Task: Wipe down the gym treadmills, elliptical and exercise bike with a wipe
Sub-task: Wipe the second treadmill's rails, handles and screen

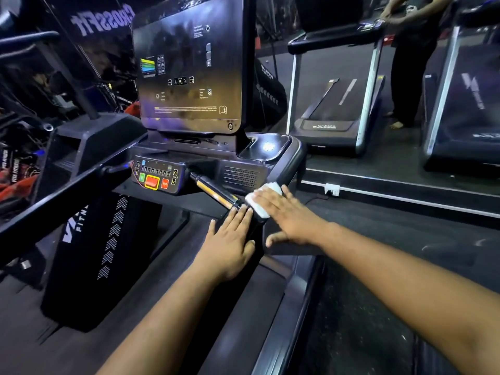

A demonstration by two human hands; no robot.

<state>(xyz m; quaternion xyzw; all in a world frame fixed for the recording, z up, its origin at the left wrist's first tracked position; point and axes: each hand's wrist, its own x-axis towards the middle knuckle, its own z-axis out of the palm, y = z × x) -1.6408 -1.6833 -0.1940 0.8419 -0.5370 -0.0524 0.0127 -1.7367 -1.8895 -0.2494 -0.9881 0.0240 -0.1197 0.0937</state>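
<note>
Both hands lie flat with straight fingers on the right handrail [254, 226] of the treadmill [216, 163]. The right hand [284, 212] presses the white wipe [261, 201] onto the rail's top — the wipe sits under its fingers, poking out toward 11 o'clock and along the left edge of the hand. The left hand [231, 239] rests on the same rail just beside it, at about 8 o'clock from the wipe, fingertips nearly touching the wipe's near edge.

At 10 o'clock from the wipe a brass-coloured grip bar [213, 189] runs up to the button panel [155, 177], with the tall dark console screen [189, 66] above it at 11 o'clock. At 1 o'clock, well apart, a mirror shows another treadmill [335, 109] and a standing person [411, 50].
</note>
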